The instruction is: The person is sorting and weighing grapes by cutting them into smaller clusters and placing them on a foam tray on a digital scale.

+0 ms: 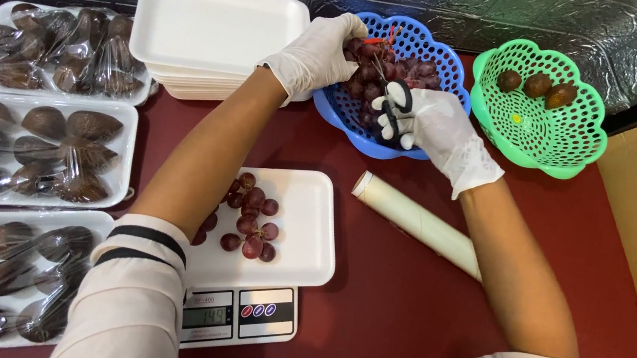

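Both hands [315, 54] [434, 125] partly hide basket grapes [417, 68].

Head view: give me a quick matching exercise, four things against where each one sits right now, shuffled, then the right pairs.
Things:
1. scissors
2. loose red grapes
3. three brown fruits
4. roll of cling film

Places:
A. in the green basket
B. lying on the dark red table
C. in the right hand, over the blue basket
D. on the white foam tray on the scale

Pairs: 1-C, 2-D, 3-A, 4-B
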